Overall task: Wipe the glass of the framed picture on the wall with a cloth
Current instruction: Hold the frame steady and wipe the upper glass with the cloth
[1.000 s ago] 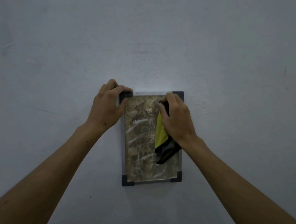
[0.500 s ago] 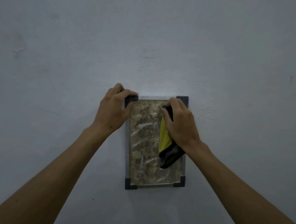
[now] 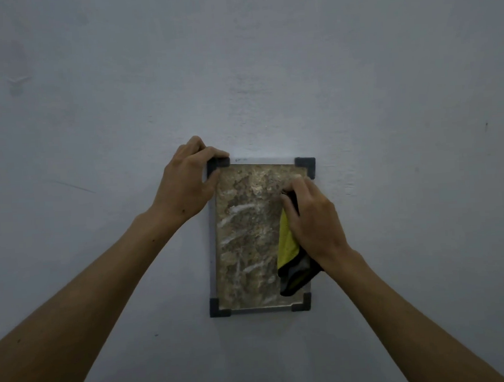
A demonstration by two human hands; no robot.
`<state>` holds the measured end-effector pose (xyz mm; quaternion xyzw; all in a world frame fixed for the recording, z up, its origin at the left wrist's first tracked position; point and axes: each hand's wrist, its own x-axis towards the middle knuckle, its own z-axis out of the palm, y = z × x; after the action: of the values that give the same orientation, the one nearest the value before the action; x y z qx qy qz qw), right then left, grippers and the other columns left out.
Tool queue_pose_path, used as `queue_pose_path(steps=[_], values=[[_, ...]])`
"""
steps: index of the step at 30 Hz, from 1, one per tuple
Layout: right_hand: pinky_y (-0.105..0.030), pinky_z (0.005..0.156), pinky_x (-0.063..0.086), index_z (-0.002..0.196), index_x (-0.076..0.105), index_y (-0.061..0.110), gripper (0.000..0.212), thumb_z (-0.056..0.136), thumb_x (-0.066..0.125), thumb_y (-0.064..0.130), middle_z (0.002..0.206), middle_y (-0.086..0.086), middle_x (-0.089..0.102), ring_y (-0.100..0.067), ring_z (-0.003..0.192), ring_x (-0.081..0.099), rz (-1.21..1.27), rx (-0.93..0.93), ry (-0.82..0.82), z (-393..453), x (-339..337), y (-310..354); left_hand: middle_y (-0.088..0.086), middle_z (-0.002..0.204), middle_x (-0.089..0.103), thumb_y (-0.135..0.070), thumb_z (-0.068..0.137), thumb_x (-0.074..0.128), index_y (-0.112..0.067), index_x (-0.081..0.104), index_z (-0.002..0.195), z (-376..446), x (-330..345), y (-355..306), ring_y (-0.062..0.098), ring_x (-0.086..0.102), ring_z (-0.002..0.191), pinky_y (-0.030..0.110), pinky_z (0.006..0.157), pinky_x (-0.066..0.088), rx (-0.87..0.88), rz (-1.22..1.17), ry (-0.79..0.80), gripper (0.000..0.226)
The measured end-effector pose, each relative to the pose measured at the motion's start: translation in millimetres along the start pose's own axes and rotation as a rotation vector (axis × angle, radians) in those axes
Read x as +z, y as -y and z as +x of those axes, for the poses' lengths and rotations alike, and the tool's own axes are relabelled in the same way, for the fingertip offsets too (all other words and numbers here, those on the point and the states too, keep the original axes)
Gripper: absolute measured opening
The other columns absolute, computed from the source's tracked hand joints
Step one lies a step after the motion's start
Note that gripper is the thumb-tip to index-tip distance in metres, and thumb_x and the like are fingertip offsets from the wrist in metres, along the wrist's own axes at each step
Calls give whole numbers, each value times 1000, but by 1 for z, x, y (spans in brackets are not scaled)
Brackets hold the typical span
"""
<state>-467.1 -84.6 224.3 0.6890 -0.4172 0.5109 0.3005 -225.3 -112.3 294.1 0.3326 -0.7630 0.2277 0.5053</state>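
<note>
The right hand (image 3: pixel 314 222) holds the cloth (image 3: pixel 290 253) and presses it on the glass (image 3: pixel 247 235), while the left hand (image 3: pixel 185 186) grips the frame (image 3: pixel 213 252).

The right hand's fingers curl over the top of the cloth, and the cloth hangs down below the palm, yellow on one side and dark with a grey part at the bottom. This hand sits on the right side of the glass, a little under the top right corner piece (image 3: pixel 306 164). To its left the glass shows pale smears. The left hand's fingers wrap over the top left corner of the frame and its thumb lies on the front. The picture hangs upright on the wall (image 3: pixel 386 94), straight ahead, between the two hands. Both arms reach up to it from below.
</note>
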Motion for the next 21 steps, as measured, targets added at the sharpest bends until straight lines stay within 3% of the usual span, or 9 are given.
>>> queue_pose_path(steps=[6, 13, 18, 21], values=[[-38, 48, 54, 111, 46, 14, 11, 105, 53, 19, 101, -4, 54, -22, 60, 56, -110, -206, 234, -30, 2, -3, 1, 99, 50, -14, 93, 70, -17, 69, 120, 0, 1, 1, 20, 52, 93, 25, 76, 37, -8, 6, 0, 28], [-29, 60, 49, 103, 56, 9, 9, 102, 57, 18, 100, -4, 58, -19, 75, 58, 61, 207, -85, -29, 9, -2, 0, 98, 49, -14, 93, 69, -17, 69, 121, 0, -1, 0, 20, 51, 93, 25, 77, 37, -7, 6, 17, 28], [-20, 50, 39, 112, 54, 9, 14, 103, 57, 19, 101, -6, 58, -17, 66, 57, -37, 14, 56, -31, 29, 31, 3, 98, 51, -12, 92, 70, -16, 69, 119, 0, 0, 2, 22, 52, 92, 28, 75, 39, -4, 17, 9, 27], [-26, 49, 43, 110, 52, 12, 12, 105, 53, 23, 103, -3, 57, -17, 68, 57, -20, 100, 14, -30, 24, 29, 3, 98, 51, -13, 92, 70, -16, 69, 120, 0, 0, 1, 22, 53, 92, 28, 76, 40, -1, 21, 18, 28]])
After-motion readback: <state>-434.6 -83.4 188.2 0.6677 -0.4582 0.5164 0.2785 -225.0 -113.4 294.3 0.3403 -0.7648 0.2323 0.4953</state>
